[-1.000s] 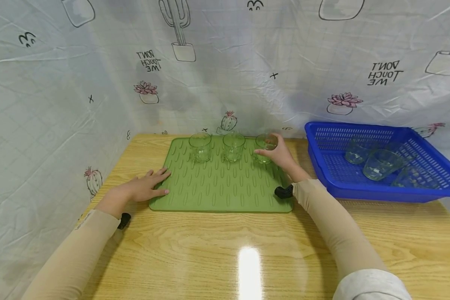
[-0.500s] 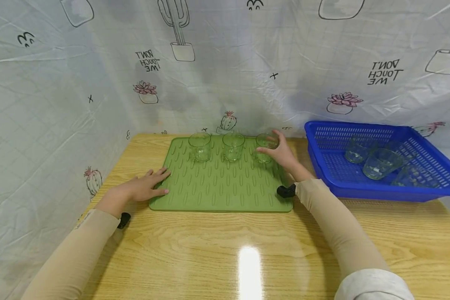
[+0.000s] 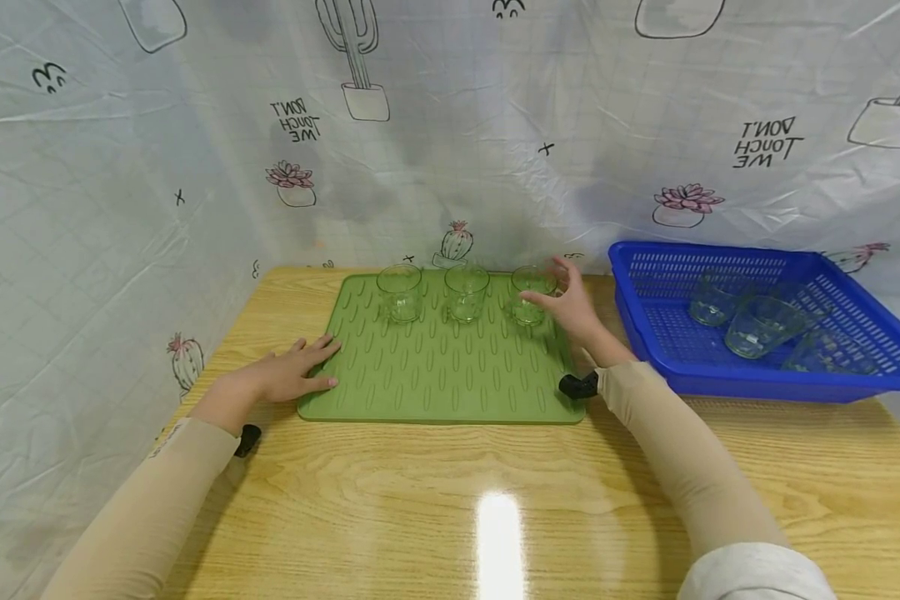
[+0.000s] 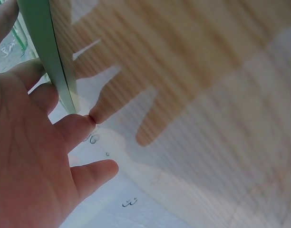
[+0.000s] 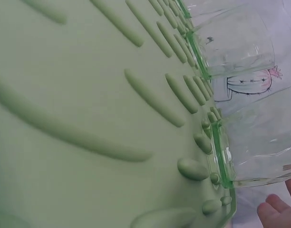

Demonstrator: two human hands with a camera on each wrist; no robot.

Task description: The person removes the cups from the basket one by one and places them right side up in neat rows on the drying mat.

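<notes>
Three clear drinking glasses stand upright in a row along the back of a green ridged mat: a left glass [image 3: 400,294], a middle glass [image 3: 467,293] and a right glass [image 3: 528,300]. Beside the right glass is my right hand [image 3: 573,308], thumb and fingers spread apart around its right side without gripping it. In the right wrist view, the fingertips [image 5: 274,209] show just below that glass [image 5: 264,142]. My left hand [image 3: 288,372] rests with straight, spread fingers on the left edge of the mat [image 3: 435,375]; the left wrist view shows its fingers at the mat's edge [image 4: 53,52].
A blue plastic basket [image 3: 645,350] stands on the right of the wooden table [image 3: 390,500], with several clear glasses [image 3: 761,325] lying or leaning inside. A white printed sheet [image 3: 450,150] hangs behind the table and along its left side.
My right hand has loosened from the right glass and drawn slightly to the right, its fingers spreading wider. The glass stays standing on the mat. My left hand has not moved.
</notes>
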